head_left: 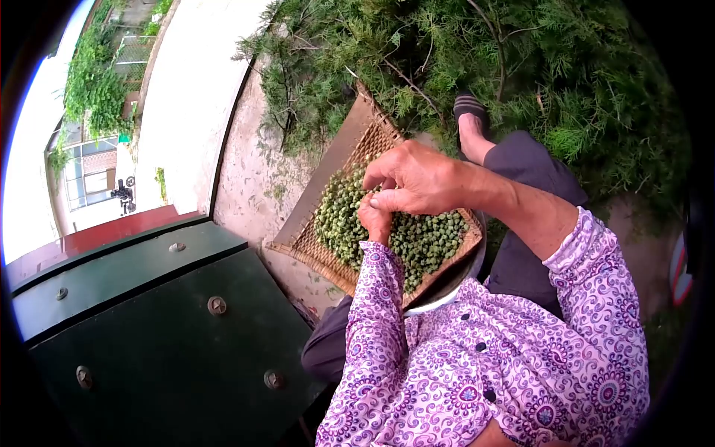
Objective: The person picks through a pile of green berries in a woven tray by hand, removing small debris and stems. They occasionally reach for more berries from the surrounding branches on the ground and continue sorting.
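A woven tray (375, 140) rests tilted by my lap, heaped with small round green fruits (428, 242). Over the heap my two hands meet, fingertips close together. My right hand (417, 179) has its thumb and fingers curled in a pinch. Just below it, my left hand (375, 218) is closed too, its fingers partly hidden behind the right thumb. Whatever lies between the fingers is too small or covered to make out.
Leafy evergreen branches (566, 67) pile up beyond the tray, around my foot (473, 127). A dark green panel with metal studs (179, 343) stands at the left. Part of a round basin (480, 249) shows under the tray. Concrete ground (249, 164) runs between panel and branches.
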`<control>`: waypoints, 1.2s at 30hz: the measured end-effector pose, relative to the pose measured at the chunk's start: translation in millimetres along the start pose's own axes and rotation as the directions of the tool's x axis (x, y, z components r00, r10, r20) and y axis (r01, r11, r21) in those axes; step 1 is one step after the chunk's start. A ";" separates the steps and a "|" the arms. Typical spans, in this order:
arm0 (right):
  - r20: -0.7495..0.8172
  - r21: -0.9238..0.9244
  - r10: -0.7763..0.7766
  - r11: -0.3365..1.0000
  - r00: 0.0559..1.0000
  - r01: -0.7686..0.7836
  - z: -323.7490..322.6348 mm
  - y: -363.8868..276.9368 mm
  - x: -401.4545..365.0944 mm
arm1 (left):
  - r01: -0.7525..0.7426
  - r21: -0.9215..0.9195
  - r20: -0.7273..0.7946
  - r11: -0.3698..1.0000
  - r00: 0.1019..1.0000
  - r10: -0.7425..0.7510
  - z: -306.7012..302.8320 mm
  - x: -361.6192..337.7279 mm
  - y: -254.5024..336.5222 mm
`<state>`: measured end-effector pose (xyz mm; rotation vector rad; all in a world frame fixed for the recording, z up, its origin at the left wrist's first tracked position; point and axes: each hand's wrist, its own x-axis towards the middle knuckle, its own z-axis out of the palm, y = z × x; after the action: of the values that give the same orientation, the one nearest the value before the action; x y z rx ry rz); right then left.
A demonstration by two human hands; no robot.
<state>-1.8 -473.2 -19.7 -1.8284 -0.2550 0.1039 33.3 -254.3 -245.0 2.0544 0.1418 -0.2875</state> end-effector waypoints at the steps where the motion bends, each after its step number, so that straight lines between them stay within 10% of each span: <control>1: -0.013 0.000 -0.004 1.000 1.000 0.004 -0.4 0.7 -0.8 | -0.107 0.094 0.039 0.990 0.994 0.104 -3.8 -5.0 18.6; 3: -0.021 -0.017 -0.028 0.999 0.999 0.028 -2.3 0.8 -2.0 | -0.188 0.209 0.068 0.960 0.982 0.177 -15.7 3.8 1.0; 4: -0.027 -0.035 -0.047 0.998 0.999 0.046 -2.6 0.6 -2.7 | 0.218 -0.123 0.179 0.968 0.964 -0.194 -28.7 6.5 -9.6; 9: -0.016 0.010 -0.076 0.997 0.997 0.076 -1.6 -0.4 -5.1 | 0.409 -0.432 0.295 0.804 0.906 -0.303 -71.6 -2.7 -4.4; 14: -0.004 0.022 -0.058 0.998 0.998 0.058 -3.9 -6.2 -6.6 | 0.377 -0.434 0.247 0.818 0.923 -0.294 -74.8 10.7 2.9; 18: -0.038 -0.023 -0.090 0.996 0.995 0.089 -0.9 -0.9 -4.2 | 0.263 0.007 0.195 0.965 0.946 -0.260 -53.1 11.8 24.6; 20: -0.019 -0.013 -0.055 0.998 0.998 0.055 -0.7 -5.3 -3.6 | -0.219 0.147 0.154 0.965 0.968 0.197 -37.1 10.8 24.7; 21: -0.027 0.009 -0.076 0.997 0.997 0.077 2.3 -2.8 -2.6 | 0.065 0.004 0.143 0.998 0.988 -0.065 -32.5 27.0 -26.8; 27: -0.004 0.021 -0.065 0.998 0.998 0.066 5.0 -2.4 1.5 | 0.205 -0.350 0.383 0.914 0.922 -0.060 -27.1 30.4 -12.4; 31: -0.005 0.041 -0.044 0.998 0.999 0.044 4.2 -1.2 0.7 | -0.159 0.261 0.132 0.952 0.983 0.128 -25.5 23.1 -11.8; 36: -0.044 0.001 -0.090 0.996 0.995 0.090 3.4 -1.3 -2.2 | -0.211 0.066 0.073 0.975 0.976 0.206 -39.2 11.3 15.3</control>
<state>-4.8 -470.1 -19.4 -1.8110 -0.3059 0.0010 53.2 -227.5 -217.1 2.1093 -0.1260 -0.2319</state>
